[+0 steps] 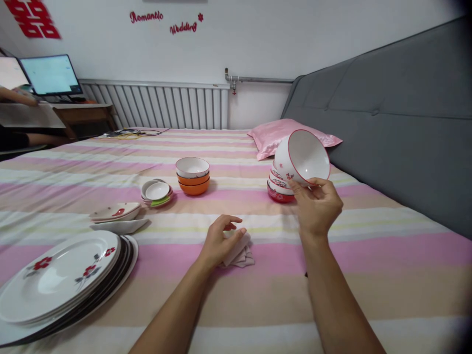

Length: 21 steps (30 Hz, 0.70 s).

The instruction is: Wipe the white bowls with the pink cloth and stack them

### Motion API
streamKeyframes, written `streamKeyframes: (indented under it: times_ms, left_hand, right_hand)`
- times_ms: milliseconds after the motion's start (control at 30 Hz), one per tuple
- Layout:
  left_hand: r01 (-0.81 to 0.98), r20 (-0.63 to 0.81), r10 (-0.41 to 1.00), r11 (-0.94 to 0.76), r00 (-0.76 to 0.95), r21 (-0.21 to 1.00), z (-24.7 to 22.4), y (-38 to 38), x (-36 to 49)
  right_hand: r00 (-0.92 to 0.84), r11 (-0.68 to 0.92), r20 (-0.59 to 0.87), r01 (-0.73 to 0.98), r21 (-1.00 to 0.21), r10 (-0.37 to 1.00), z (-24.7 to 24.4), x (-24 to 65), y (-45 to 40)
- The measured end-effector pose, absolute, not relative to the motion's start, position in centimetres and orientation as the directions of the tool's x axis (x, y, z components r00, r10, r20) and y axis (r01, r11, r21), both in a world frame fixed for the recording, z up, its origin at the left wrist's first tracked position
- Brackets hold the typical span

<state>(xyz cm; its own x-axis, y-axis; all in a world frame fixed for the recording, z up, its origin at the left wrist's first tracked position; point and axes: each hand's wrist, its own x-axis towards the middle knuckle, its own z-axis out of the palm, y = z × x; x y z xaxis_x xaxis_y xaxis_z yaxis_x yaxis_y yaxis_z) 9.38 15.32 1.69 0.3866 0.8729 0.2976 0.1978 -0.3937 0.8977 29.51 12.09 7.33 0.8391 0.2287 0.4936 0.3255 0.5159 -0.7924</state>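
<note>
A white bowl (309, 156) with a red rim and small red flowers is tilted sideways in my right hand (317, 204), the thumb and fingers pinching its lower rim. The held bowl partly hides a stack of bowls (282, 191), patterned white ones over a red one. My left hand (223, 241) is low over the bed, its fingers loosely curled around a crumpled pale cloth (241, 255). Part of the cloth is hidden under the thumb and palm.
Left on the striped bed (269, 305) are stacked plates (66, 275), shallow dishes (116, 212), small saucers (157, 191) and orange-and-white bowls (193, 177). A pink pillow (267, 135) lies by the grey headboard (387, 108). Cables (134, 132) lie at the far edge. Another person's arm (16, 96) shows at a desk.
</note>
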Motion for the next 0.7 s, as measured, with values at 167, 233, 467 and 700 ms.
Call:
streamKeyframes:
  times_ms: [167, 233, 467, 700]
  left_hand:
    - [0.273, 0.263, 0.871, -0.395, 0.416, 0.877, 1.9, 15.3, 9.2]
    - [0.290, 0.252, 0.873, -0.391, 0.417, 0.874, 1.9, 15.3, 9.2]
    - [0.293, 0.276, 0.870, -0.412, 0.409, 0.863, 1.9, 15.3, 9.2]
    - [0.288, 0.292, 0.863, -0.428, 0.413, 0.857, 1.8, 15.6, 9.1]
  right_hand:
    - [0.863, 0.510, 0.461, 0.307, -0.803, 0.207, 7.1, 29.9, 12.2]
    - [0.867, 0.497, 0.455, 0.308, -0.811, 0.204, 6.9, 30.1, 12.3]
    - [0.898, 0.465, 0.405, 0.290, -0.837, 0.170, 6.0, 31.0, 13.0]
    - [0.926, 0.458, 0.356, 0.263, -0.849, 0.129, 5.3, 31.4, 13.4]
